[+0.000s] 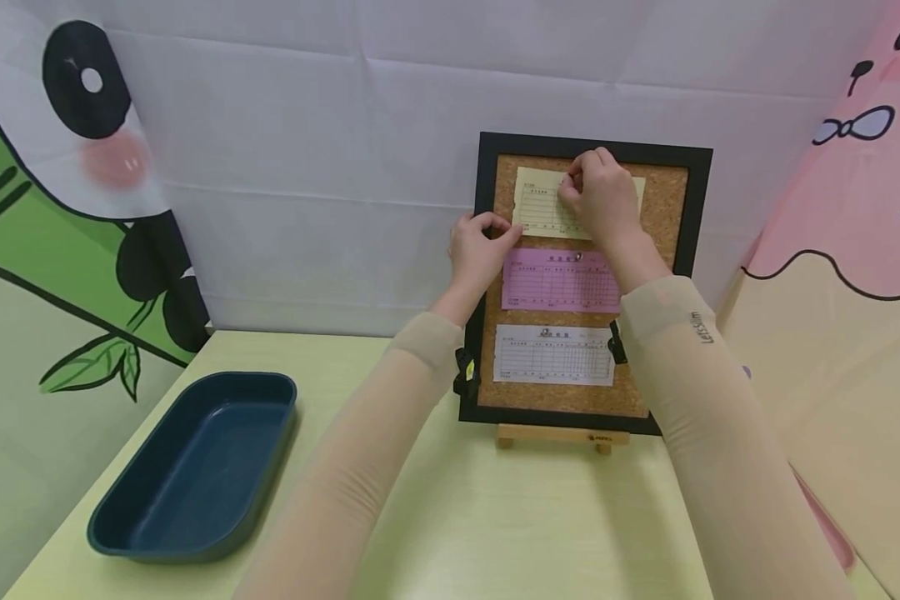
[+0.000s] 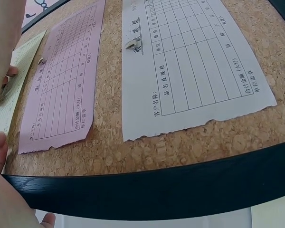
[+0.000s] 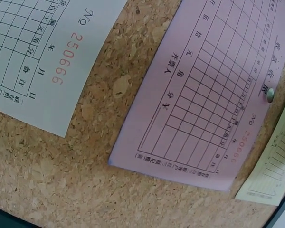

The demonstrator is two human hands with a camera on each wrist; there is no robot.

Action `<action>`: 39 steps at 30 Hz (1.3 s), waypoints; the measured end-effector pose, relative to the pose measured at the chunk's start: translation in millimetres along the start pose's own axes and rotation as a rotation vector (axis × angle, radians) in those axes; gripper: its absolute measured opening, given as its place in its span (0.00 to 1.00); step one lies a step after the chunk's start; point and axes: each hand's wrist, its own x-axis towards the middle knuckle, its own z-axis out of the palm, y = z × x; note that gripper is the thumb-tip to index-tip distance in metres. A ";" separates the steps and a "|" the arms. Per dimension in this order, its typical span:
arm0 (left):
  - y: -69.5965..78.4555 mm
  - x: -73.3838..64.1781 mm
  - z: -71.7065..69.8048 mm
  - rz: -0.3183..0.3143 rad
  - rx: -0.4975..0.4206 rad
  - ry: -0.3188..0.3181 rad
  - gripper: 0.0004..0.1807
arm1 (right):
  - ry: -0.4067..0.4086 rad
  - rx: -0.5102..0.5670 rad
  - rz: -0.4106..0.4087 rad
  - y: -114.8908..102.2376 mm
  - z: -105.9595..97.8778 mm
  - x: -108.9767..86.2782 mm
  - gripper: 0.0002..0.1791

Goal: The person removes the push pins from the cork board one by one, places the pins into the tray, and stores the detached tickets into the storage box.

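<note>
A yellow receipt slip (image 1: pixel 537 200) lies against the top of a cork board (image 1: pixel 663 200) in a black frame. With thumb and index finger, my left hand (image 1: pixel 480 254) pinches its lower left corner. My right hand (image 1: pixel 607 196) covers the slip's upper middle, thumb and curled fingers drawn together there. Whatever sits between those fingertips is hidden. Directly below is a pink receipt slip (image 1: pixel 555 282), held by a metal pin (image 3: pixel 270 95) at its top middle. Lowest is a white receipt slip (image 1: pixel 551 358) with its own pin (image 2: pixel 131 44).
The board leans on a small wooden easel (image 1: pixel 562 435) on a pale table (image 1: pixel 487 533). Black clips (image 1: pixel 465 372) grip the frame's sides. A dark blue tray (image 1: pixel 258 483) stands on the left. Behind hangs a white cloth (image 1: pixel 330 150) with cartoon figures.
</note>
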 end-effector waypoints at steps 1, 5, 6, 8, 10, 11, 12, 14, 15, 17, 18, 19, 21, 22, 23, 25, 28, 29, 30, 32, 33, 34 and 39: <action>0.3 0.0 -0.3 -0.001 0.002 0.000 0.12 | 0.001 0.003 -0.002 0.1 0.0 0.4 0.09; 2.1 -0.6 -1.3 -0.007 0.012 -0.006 0.12 | 0.010 0.010 -0.004 0.3 0.0 1.0 0.08; 2.2 -0.5 -1.4 -0.005 0.013 -0.006 0.12 | 0.013 0.014 -0.005 0.3 -0.1 0.9 0.08; 2.1 -0.8 -1.8 -0.004 0.012 -0.007 0.12 | 0.011 0.017 -0.004 -0.5 -0.5 0.7 0.08; 1.8 -0.9 -2.0 -0.002 0.010 -0.007 0.12 | 0.003 0.019 -0.002 -1.2 -0.6 1.0 0.08; 1.8 -0.9 -2.3 -0.001 0.009 -0.006 0.12 | -0.004 0.019 0.003 -1.4 -0.5 1.1 0.08; 1.6 -0.9 -2.3 -0.002 0.012 -0.006 0.12 | -0.009 0.020 0.006 -1.7 -0.5 1.2 0.08; 1.4 -1.1 -2.6 -0.004 0.016 -0.007 0.12 | -0.022 0.025 0.017 -2.4 -0.7 1.2 0.08; 1.1 -1.1 -2.7 -0.004 0.019 -0.008 0.12 | -0.026 0.029 0.022 -2.8 -0.7 1.3 0.09; 1.2 -1.4 -2.9 -0.004 0.021 -0.010 0.12 | -0.029 0.034 0.030 -2.9 -1.0 1.0 0.09; 1.2 -1.4 -3.0 -0.002 0.022 -0.012 0.12 | -0.030 0.037 0.034 -3.0 -1.3 0.9 0.09; 1.3 -1.3 -3.1 0.000 0.021 -0.013 0.12 | -0.030 0.041 0.038 -2.9 -1.5 0.9 0.09; 1.4 -1.0 -2.9 0.002 0.019 -0.015 0.12 | -0.030 0.045 0.044 -2.1 -1.8 0.9 0.09; 1.2 -0.7 -2.6 0.002 0.017 -0.017 0.12 | -0.030 0.046 0.046 -1.4 -1.7 0.9 0.09; 1.2 -0.4 -2.6 0.002 0.016 -0.019 0.12 | -0.032 0.048 0.050 -1.0 -1.7 1.0 0.09; 0.9 0.0 -2.4 0.001 0.013 -0.023 0.12 | -0.035 0.052 0.056 0.1 -1.6 1.1 0.09; 0.0 0.3 -2.1 0.004 0.013 -0.022 0.12 | -0.041 0.060 0.061 0.6 -1.3 1.2 0.09; 0.0 0.3 -2.2 0.007 0.012 -0.022 0.12 | -0.042 0.063 0.062 0.7 -1.4 1.2 0.09; -0.1 0.5 -2.1 0.007 0.011 -0.021 0.12 | -0.041 0.066 0.062 0.7 -1.5 1.2 0.09; -0.4 0.6 -1.8 0.008 0.011 -0.020 0.11 | -0.041 0.074 0.064 0.8 -1.7 1.0 0.09; -0.6 0.8 -1.6 0.008 0.011 -0.021 0.11 | -0.040 0.076 0.063 0.9 -1.7 0.8 0.09; -0.5 0.9 -1.6 0.007 0.010 -0.022 0.11 | -0.041 0.079 0.063 1.2 -1.9 0.9 0.09; -0.9 1.5 -1.3 0.004 0.009 -0.024 0.11 | -0.028 0.097 0.070 0.9 -2.7 0.6 0.09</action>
